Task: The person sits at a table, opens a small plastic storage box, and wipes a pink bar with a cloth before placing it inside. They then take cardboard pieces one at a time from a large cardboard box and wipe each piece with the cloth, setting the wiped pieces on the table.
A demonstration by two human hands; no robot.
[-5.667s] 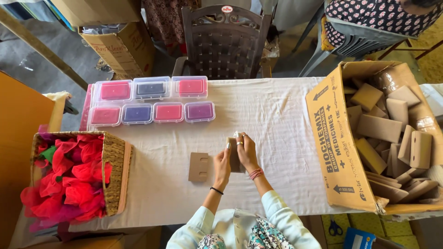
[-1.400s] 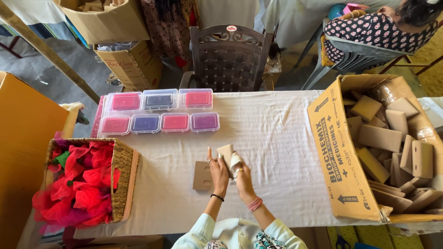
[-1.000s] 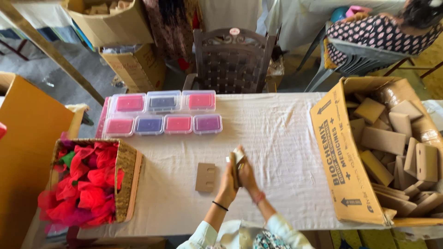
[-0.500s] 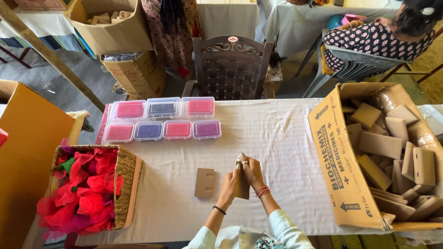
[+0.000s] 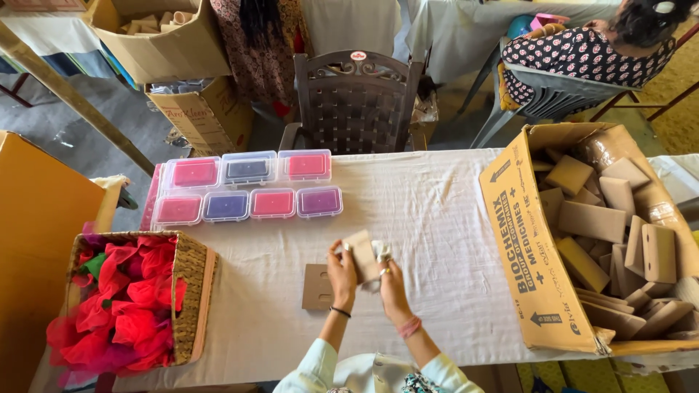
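- The large open cardboard carton (image 5: 542,240), at the right of the frame, lies tipped toward the white-clothed table (image 5: 437,211) and holds many small brown cardboard boxes; its far side is cut off by the frame edge.
- The woven basket (image 5: 196,291) of red and pink net fabric sits lower left.
- A flat brown cardboard piece (image 5: 317,287) lies just left of the hands.
- The small brown cardboard box (image 5: 362,255), at lower centre, is gripped by the left hand (image 5: 341,273); the right hand (image 5: 389,280) pinches something white against it (what it is I cannot make out).
- Judged step: filling or closing this box; the next move calls for steadying the box.
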